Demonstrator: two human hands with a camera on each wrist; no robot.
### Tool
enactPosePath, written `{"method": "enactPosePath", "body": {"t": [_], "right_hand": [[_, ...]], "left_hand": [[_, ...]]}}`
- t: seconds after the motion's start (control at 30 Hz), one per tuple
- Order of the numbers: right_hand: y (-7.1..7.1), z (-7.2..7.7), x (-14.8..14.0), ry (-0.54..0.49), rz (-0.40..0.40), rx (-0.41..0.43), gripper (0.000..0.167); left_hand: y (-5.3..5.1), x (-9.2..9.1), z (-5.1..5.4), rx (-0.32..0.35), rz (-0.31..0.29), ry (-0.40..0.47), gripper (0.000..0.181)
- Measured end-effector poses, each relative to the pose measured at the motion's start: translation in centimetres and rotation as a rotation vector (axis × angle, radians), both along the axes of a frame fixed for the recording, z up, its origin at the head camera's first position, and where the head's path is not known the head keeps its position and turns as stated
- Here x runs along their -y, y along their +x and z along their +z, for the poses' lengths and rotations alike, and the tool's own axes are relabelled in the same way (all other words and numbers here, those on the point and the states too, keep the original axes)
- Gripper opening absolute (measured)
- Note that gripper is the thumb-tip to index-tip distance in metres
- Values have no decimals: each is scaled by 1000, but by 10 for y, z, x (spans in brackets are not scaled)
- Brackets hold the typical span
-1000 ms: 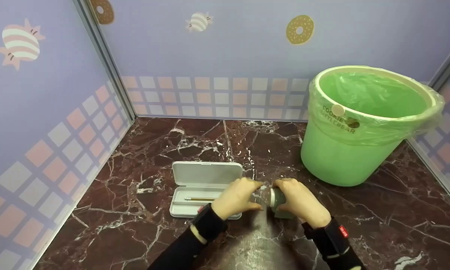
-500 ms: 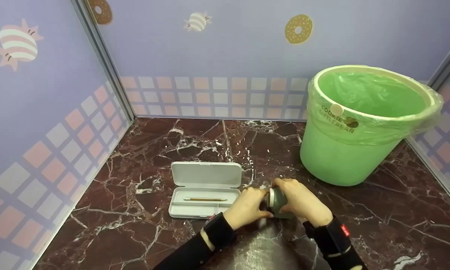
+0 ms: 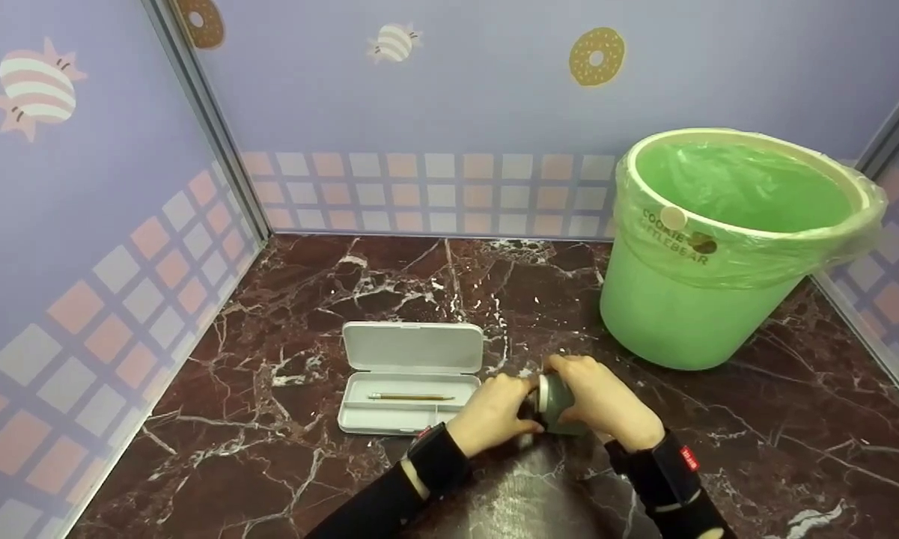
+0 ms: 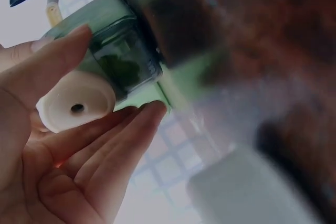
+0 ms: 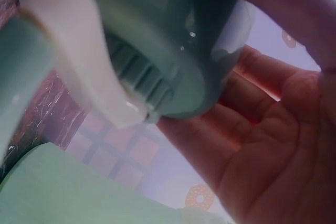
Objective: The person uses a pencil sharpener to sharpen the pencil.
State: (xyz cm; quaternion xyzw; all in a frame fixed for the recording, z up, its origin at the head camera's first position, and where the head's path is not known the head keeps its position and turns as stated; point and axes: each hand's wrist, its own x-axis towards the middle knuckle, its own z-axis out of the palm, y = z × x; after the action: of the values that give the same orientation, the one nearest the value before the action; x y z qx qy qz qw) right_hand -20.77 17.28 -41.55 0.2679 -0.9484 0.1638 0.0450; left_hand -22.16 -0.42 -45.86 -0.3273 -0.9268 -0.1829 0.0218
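Note:
A green hand-crank pencil sharpener (image 3: pixel 557 404) stands on the dark marble table. My right hand (image 3: pixel 602 400) grips its green body from the right. From the left, my left hand (image 3: pixel 490 419) holds its cream front, with the thumb on one side and the fingers on the other. A small round hole shows in the cream front face (image 4: pixel 76 103) in the left wrist view. The right wrist view shows the white crank arm (image 5: pixel 79 40) with its green knob. To the left lies an open white pencil case (image 3: pixel 413 348) with a pencil (image 3: pixel 410 397) in it.
A large green trash bin (image 3: pixel 681 314), lined with a clear bag, stands at the back right. Patterned purple wall panels (image 3: pixel 434 97) close off the back and both sides. Marble tabletop (image 3: pixel 269 449) extends in front and to the left.
My left hand has moved right, from beside the pencil case onto the front of the sharpener, which uncovers more of the pencil. My right hand has stayed on the sharpener.

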Motion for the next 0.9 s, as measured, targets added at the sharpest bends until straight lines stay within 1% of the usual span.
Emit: {"method": "enactPosePath", "body": {"t": [0.17, 0.23, 0.3, 0.43, 0.6, 0.77, 0.9], "right_hand": [[0, 1, 0, -12, -1, 13, 51], [1, 1, 0, -11, -2, 6, 51], [1, 1, 0, -11, -15, -6, 52], [2, -1, 0, -22, -85, -20, 52], [1, -2, 1, -18, -169, -32, 50], [1, -1, 0, -7, -182, -39, 51], [3, 0, -1, -25, -182, -43, 51]], "left_hand": [[-3, 5, 9, -43, 47, -47, 39], [-3, 7, 12, -42, 55, -45, 37], [-3, 8, 13, -27, 43, -33, 37], [-1, 7, 12, 3, 10, -17, 34], [-1, 5, 10, -15, -7, -35, 34], [-1, 4, 9, -20, -15, -39, 36], [-1, 4, 8, -20, -9, -43, 37]]}}
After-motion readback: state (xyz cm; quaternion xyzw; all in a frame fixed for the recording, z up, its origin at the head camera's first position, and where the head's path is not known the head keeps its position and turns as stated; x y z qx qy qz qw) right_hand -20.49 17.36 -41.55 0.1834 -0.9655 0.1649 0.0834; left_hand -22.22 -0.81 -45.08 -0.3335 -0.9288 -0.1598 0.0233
